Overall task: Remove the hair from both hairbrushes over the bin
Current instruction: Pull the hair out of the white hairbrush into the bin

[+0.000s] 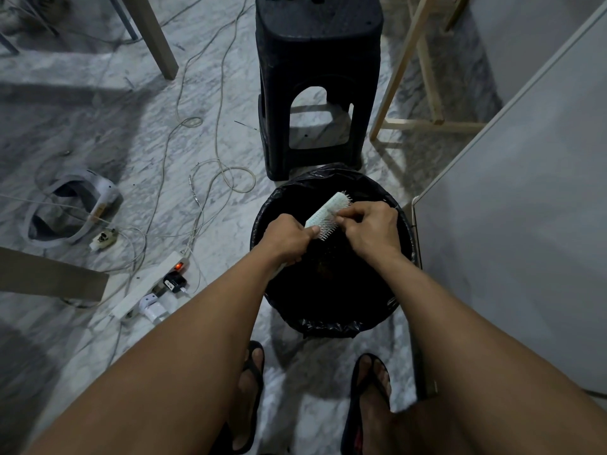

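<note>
Two bare arms reached forward from us over a marble-patterned floor (230,103), and we worked above the bin (331,310), a round black one lined with a black plastic bag, standing just in front of our sandalled feet. Beyond the bin, touching or nearly touching its far rim, stood a tall black plastic stool (315,87). A pale cabinet (525,208) rose along our right side, its corner just beside the bin. To our left on the floor lay a white power strip (151,284) with an orange lit switch and plugs in it, and loose white cables (210,165) trailed away from it across the floor.

Our left hand (287,238) was clenched round the handle of a white hairbrush (328,213), thumb laid along the handle near the head. We held the hairbrush over the open mouth of the bin, its head pointing away from us and up to the right, bristles turned toward our right hand. Our right hand (371,231) sat against the bristles, thumb and forefinger pinched together among them; whether any hair lay between those fingertips we could not tell.
</note>
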A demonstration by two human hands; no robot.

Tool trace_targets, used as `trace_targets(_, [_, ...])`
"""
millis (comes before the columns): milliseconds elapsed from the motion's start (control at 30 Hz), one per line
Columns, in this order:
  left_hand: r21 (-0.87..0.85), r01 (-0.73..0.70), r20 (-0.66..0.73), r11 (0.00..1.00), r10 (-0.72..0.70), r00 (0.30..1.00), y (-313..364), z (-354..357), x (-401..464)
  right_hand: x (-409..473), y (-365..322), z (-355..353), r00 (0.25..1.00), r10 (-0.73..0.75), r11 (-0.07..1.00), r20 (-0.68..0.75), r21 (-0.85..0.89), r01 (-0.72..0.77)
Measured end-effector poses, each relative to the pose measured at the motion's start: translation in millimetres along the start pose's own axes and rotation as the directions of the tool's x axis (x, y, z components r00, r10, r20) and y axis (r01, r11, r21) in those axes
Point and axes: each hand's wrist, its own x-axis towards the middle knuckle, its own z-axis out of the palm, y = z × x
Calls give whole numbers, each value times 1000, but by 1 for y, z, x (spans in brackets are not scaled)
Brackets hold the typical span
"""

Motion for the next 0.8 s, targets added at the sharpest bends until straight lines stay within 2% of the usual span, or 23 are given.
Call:
trace_targets(100, [-19, 12, -51, 1000, -13, 999, -1, -4, 3, 6, 3, -5, 999, 16, 999, 36, -52, -14])
trace_targets(233, [-19, 22, -126, 1000, -24, 992, -5, -6, 7, 13, 16, -19, 993, 89, 974, 78, -217, -71])
trace_targets(333, [-61, 24, -103, 998, -31, 994, -4, -8, 8, 14, 26, -24, 988, 129, 967, 88, -233, -106])
trace_targets(533, [-121, 72, 27, 990, -69, 997, 7, -5, 0, 11, 19, -15, 991, 57, 998, 123, -15, -55])
trace_targets(700, [-162, 73, 88, 984, -59, 994, 8, -2, -4, 8, 16, -5, 973, 153, 940, 175, 279, -198])
trace_targets(800, [-162, 49, 58, 986, -40, 998, 7, -2, -3, 6, 11, -9, 961, 198, 889, 194, 377, -259])
